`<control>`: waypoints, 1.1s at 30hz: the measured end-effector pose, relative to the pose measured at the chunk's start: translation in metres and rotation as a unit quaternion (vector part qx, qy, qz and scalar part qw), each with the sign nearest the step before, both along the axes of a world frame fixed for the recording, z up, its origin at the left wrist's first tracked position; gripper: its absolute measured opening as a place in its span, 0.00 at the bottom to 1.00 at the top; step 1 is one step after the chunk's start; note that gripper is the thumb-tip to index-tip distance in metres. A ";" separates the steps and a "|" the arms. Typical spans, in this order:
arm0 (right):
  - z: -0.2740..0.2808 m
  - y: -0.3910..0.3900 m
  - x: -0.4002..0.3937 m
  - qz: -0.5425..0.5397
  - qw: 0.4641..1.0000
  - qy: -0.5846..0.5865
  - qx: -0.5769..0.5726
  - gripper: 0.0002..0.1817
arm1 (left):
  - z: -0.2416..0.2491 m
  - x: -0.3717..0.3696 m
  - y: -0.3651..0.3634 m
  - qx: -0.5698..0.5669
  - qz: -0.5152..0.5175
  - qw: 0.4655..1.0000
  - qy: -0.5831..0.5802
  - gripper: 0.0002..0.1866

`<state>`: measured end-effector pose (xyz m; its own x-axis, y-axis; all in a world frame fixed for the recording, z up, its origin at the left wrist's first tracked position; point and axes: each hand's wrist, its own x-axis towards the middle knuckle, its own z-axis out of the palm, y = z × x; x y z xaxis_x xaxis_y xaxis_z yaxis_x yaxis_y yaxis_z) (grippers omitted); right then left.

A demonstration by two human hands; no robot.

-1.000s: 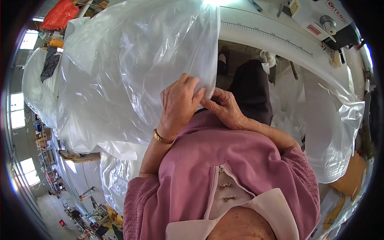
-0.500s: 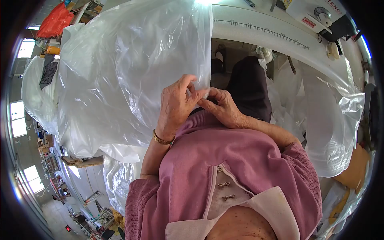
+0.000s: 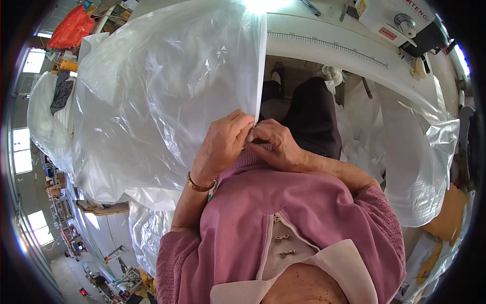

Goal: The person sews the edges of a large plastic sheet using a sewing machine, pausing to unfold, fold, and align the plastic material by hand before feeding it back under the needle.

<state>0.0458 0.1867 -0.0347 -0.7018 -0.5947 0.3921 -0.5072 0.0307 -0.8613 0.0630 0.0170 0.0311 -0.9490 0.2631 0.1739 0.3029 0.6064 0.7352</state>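
A large sheet of translucent plastic [image 3: 197, 71] spreads across the left side and over the worktable. Its straight right edge runs down from the bright light to my hands near my waist. My left hand [image 3: 223, 142], with a gold-coloured band at the wrist, is closed on the lower end of that edge. Close beside it, my right hand [image 3: 276, 143] has its fingers curled in a pinch at the same corner. Little of the plastic shows between the fingertips, and the hands are almost touching.
A white machine [image 3: 395, 20] with a round dial stands at the back right. The worktable's front edge carries a printed ruler [image 3: 329, 44]. More plastic sheeting [image 3: 417, 167] hangs at the right. A red bag [image 3: 71, 28] lies at the far left.
Both hands have come slightly down toward my body. My left fingers, earlier spread, have closed on the plastic. The sheet's edge now looks straighter and tauter.
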 end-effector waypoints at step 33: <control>0.061 -0.001 -0.222 -0.020 0.885 0.364 0.290 0.17 | 0.012 0.012 -0.031 -0.261 0.000 0.950 0.169 0.11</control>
